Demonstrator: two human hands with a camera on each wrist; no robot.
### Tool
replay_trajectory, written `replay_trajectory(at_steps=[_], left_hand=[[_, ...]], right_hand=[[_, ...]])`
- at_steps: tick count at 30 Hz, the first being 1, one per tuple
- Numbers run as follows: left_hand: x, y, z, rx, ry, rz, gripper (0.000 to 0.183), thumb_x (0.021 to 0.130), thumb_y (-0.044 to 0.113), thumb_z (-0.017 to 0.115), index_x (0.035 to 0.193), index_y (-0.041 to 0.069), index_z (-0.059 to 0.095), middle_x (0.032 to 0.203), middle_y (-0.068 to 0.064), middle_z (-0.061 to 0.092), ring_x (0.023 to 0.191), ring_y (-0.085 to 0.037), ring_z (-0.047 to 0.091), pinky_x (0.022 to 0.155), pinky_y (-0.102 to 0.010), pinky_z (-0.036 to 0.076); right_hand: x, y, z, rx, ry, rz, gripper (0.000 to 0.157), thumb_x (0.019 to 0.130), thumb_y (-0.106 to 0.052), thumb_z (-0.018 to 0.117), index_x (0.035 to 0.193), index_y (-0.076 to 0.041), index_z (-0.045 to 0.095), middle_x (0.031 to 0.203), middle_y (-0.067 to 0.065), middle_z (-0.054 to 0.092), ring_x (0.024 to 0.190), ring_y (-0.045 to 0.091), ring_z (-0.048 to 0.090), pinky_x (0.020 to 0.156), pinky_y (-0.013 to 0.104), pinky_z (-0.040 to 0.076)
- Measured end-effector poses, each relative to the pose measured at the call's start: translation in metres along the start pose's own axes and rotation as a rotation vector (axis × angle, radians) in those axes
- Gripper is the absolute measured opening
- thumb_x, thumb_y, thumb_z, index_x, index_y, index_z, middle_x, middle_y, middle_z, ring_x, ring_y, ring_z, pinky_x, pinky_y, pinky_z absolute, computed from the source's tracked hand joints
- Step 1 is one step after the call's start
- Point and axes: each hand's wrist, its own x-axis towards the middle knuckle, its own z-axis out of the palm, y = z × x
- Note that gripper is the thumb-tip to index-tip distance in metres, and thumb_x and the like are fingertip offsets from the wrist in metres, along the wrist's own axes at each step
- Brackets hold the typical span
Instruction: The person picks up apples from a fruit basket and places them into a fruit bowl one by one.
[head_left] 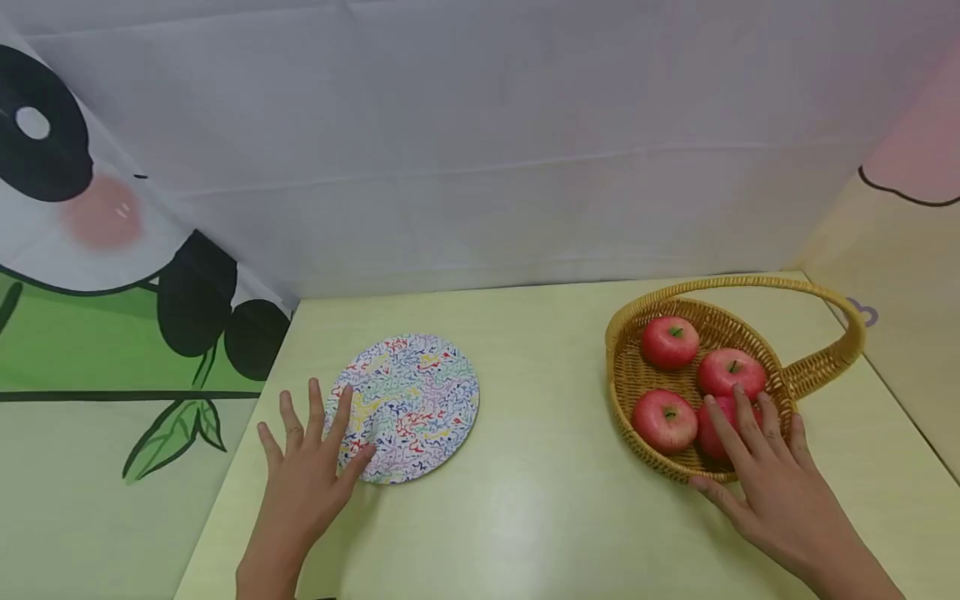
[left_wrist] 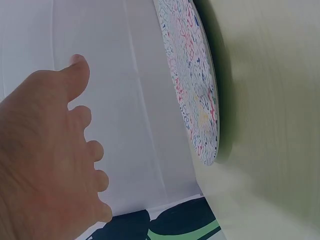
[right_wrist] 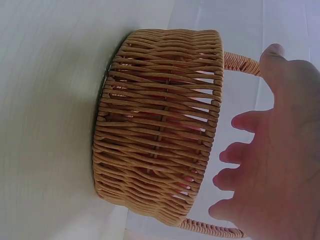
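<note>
A round plate [head_left: 431, 392] covered in multicoloured squiggles lies on the left half of the table. My left hand [head_left: 303, 479] hovers over its near left edge, fingers spread and straight. In the left wrist view a gap separates that hand [left_wrist: 50, 145] from the plate [left_wrist: 192, 90]. On the right stands a woven basket [head_left: 612, 367] with several red apples [head_left: 670, 342] inside. My right hand [head_left: 780, 500], holding nothing, is spread above the basket's near rim, its fingers partly covering the nearest right apple [head_left: 707, 440]. The right wrist view shows it apart from the basket wall [right_wrist: 155, 125].
The basket's arched handle [head_left: 851, 333] leans out toward the right. Both objects stand on a pale table [head_left: 540, 450]. A white cloth [head_left: 480, 167] hangs along the back edge, and a printed cartoon cloth [head_left: 112, 333] lines the left side.
</note>
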Motion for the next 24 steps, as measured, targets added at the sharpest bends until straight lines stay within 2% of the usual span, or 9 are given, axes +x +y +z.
replay_trajectory(at_steps=[3,10,15,18,24], left_hand=[[0.001,0.002,0.0,0.002,0.004,0.01,0.089,0.098,0.051,0.065,0.169,0.023,0.018,0.175,-0.021,0.0,0.158,-0.056,-0.013,0.114,-0.087,0.001],[0.004,0.01,0.0,-0.025,0.04,0.055,0.087,0.096,0.044,0.07,0.168,0.028,0.023,0.176,-0.019,0.008,0.161,-0.051,-0.002,0.119,-0.083,-0.004],[0.006,0.016,-0.001,-0.016,0.079,0.085,0.087,0.096,0.042,0.071,0.167,0.027,0.025,0.175,-0.018,0.014,0.162,-0.047,0.008,0.122,-0.08,0.001],[0.005,0.018,0.0,-0.028,0.094,0.098,0.087,0.095,0.04,0.072,0.167,0.027,0.024,0.175,-0.015,0.017,0.162,-0.044,0.012,0.126,-0.073,0.002],[0.005,0.023,0.002,-0.041,0.137,0.138,0.09,0.093,0.035,0.075,0.167,0.028,0.023,0.175,-0.01,0.021,0.161,-0.038,0.022,0.13,-0.059,0.019]], right_hand=[[0.0,0.001,0.0,-0.002,0.0,0.0,0.098,0.099,-0.055,0.063,0.169,-0.016,0.009,0.175,0.022,0.001,0.162,0.039,-0.013,0.128,0.055,-0.02],[0.001,0.0,0.0,-0.01,0.035,0.0,0.097,0.097,-0.055,0.066,0.169,-0.016,0.014,0.174,0.022,0.01,0.164,0.027,-0.013,0.131,0.051,-0.015],[0.003,0.001,-0.001,-0.012,0.067,0.014,0.095,0.095,-0.055,0.068,0.167,-0.01,0.023,0.174,0.021,0.016,0.165,0.032,-0.003,0.133,0.048,-0.01],[0.004,0.001,0.0,0.003,0.078,0.029,0.093,0.095,-0.055,0.068,0.164,-0.006,0.029,0.173,0.02,0.019,0.165,0.035,0.004,0.133,0.047,-0.009],[0.006,0.001,0.001,0.05,0.111,0.06,0.087,0.098,-0.05,0.067,0.165,-0.01,0.028,0.171,0.021,0.026,0.164,0.035,0.013,0.134,0.043,-0.005]])
